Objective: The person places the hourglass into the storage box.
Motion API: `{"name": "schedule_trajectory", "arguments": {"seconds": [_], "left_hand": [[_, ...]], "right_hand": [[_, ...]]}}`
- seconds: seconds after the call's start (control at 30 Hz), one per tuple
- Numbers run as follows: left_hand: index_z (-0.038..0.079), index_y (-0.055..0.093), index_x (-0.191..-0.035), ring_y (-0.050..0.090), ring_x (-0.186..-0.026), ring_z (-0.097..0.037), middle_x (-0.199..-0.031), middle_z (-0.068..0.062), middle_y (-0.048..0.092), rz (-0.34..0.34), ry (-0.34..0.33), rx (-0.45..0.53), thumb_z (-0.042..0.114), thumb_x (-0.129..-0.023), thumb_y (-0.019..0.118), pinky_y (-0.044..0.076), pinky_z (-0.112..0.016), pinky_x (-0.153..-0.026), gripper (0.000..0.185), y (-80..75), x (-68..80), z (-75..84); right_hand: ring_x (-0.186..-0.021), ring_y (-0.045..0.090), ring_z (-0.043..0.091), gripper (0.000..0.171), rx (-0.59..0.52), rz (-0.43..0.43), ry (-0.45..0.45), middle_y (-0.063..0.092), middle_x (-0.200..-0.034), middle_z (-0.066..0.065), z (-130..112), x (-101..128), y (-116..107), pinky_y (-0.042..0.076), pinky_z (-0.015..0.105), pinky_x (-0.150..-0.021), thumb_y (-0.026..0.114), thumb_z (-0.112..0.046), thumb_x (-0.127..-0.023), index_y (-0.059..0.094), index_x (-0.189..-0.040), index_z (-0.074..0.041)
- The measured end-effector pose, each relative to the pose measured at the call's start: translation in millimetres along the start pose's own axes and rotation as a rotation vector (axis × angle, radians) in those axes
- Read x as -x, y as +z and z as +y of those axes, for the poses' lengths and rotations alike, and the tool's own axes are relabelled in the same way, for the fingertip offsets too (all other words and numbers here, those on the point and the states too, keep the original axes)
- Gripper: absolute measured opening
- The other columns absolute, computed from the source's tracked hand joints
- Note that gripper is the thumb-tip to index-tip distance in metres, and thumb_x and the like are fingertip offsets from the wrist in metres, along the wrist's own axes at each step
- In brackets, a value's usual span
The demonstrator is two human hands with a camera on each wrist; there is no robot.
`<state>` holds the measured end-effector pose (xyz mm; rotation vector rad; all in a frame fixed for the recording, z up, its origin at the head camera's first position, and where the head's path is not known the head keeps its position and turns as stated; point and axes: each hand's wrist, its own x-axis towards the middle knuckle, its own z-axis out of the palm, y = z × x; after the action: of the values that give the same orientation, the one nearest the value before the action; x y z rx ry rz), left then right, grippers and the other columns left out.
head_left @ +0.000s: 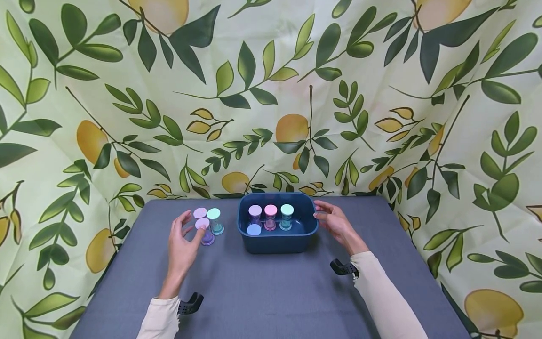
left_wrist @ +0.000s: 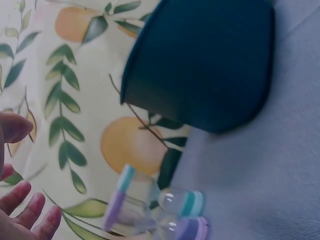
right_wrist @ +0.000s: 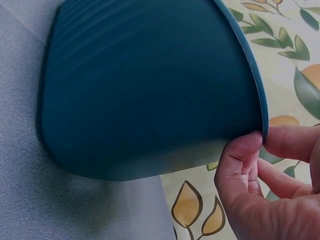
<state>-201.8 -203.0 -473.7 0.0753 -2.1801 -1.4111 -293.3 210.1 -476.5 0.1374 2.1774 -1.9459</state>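
A dark blue plastic bin (head_left: 277, 244) stands on the table, its right rim pinched between thumb and finger of my right hand (head_left: 336, 226); the right wrist view shows this grip (right_wrist: 252, 137) closely. Inside are a purple sand timer (head_left: 255, 212), a pink one (head_left: 270, 216), a teal one (head_left: 286, 216) and a blue-capped one (head_left: 254, 230). Left of the bin stand a teal sand timer (head_left: 215, 219) and two lilac-capped ones, the front (head_left: 202, 224) and the back (head_left: 200, 213). My left hand (head_left: 182, 242) is beside these, fingers spread and holding nothing.
The grey tabletop (head_left: 262, 296) spreads in front of the bin. Behind and at both sides hangs a leaf-and-lemon printed cloth (head_left: 254, 141). A black wrist strap (head_left: 191, 303) is on the left wrist, another (head_left: 344, 267) on the right.
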Motion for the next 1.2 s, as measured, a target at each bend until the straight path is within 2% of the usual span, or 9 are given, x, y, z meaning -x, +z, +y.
{"name": "schedule_trajectory", "arguments": {"seconds": [0.1, 0.2, 0.43, 0.7, 0.77, 0.93, 1.2], "left_hand": [[0.001, 0.045, -0.141, 0.048, -0.128, -0.032, -0.137, -0.022, 0.049, 0.008, -0.025, 0.010, 0.007, -0.086, 0.072, 0.045, -0.048, -0.102, 0.061, 2.4, -0.4, -10.6], [0.000, 0.042, -0.142, 0.046, -0.130, -0.038, -0.139, -0.024, 0.047, 0.008, -0.053, 0.016, 0.008, -0.086, 0.072, 0.044, -0.053, -0.104, 0.064, 7.4, -1.6, -21.5], [-0.001, 0.040, -0.142, 0.046, -0.131, -0.039, -0.138, -0.024, 0.047, 0.028, -0.123, 0.015, 0.012, -0.085, 0.074, 0.043, -0.052, -0.105, 0.067, 16.1, -0.8, -41.8], [-0.001, 0.038, -0.143, 0.044, -0.134, -0.040, -0.142, -0.025, 0.044, 0.011, -0.181, 0.022, 0.014, -0.087, 0.073, 0.041, -0.053, -0.108, 0.068, 20.4, -0.7, -57.5], [-0.002, 0.038, -0.143, 0.044, -0.134, -0.040, -0.142, -0.025, 0.044, 0.004, -0.195, 0.024, 0.014, -0.087, 0.073, 0.041, -0.054, -0.108, 0.068, 22.1, -1.4, -60.2], [-0.003, 0.040, -0.142, 0.043, -0.135, -0.040, -0.141, -0.027, 0.046, -0.004, -0.224, 0.029, 0.014, -0.087, 0.074, 0.040, -0.054, -0.109, 0.067, 26.3, -2.8, -63.7], [-0.005, 0.044, -0.138, 0.047, -0.130, -0.042, -0.138, -0.029, 0.050, 0.024, -0.230, 0.031, 0.013, -0.085, 0.075, 0.042, -0.054, -0.106, 0.064, 32.9, -5.2, -68.2]], "right_hand": [[-0.112, 0.052, 0.020, 0.051, 0.007, 0.000, -0.002, 0.046, -0.137, 0.014, -0.3, 0.8, -0.6, 0.053, 0.029, -0.090, 0.055, -0.007, -0.098, 0.044, -0.147, -0.011], [-0.111, 0.052, 0.020, 0.051, 0.000, 0.006, -0.006, 0.047, -0.137, 0.013, -0.9, 1.8, -1.1, 0.053, 0.032, -0.093, 0.055, -0.007, -0.097, 0.044, -0.147, -0.011], [-0.109, 0.053, 0.019, 0.051, 0.008, 0.002, -0.006, 0.047, -0.136, 0.013, -1.2, 3.0, -0.6, 0.053, 0.027, -0.088, 0.056, -0.007, -0.097, 0.044, -0.147, -0.011], [-0.115, 0.051, 0.024, 0.051, -0.008, -0.002, 0.000, 0.045, -0.140, 0.015, -1.4, 2.5, -0.9, 0.047, 0.044, -0.105, 0.056, -0.008, -0.098, 0.043, -0.147, -0.011], [-0.115, 0.051, 0.023, 0.052, -0.004, -0.004, 0.001, 0.045, -0.140, 0.015, -1.3, 2.0, -1.0, 0.049, 0.040, -0.102, 0.056, -0.008, -0.098, 0.043, -0.148, -0.011], [-0.111, 0.052, 0.021, 0.052, 0.002, 0.003, 0.005, 0.045, -0.140, 0.014, -0.9, 1.9, -0.1, 0.051, 0.024, -0.086, 0.057, -0.009, -0.097, 0.043, -0.147, -0.011], [-0.114, 0.051, 0.024, 0.051, -0.001, 0.009, 0.012, 0.046, -0.139, 0.014, -1.1, 1.8, 1.6, 0.051, 0.024, -0.087, 0.057, -0.009, -0.097, 0.044, -0.147, -0.011]]}}
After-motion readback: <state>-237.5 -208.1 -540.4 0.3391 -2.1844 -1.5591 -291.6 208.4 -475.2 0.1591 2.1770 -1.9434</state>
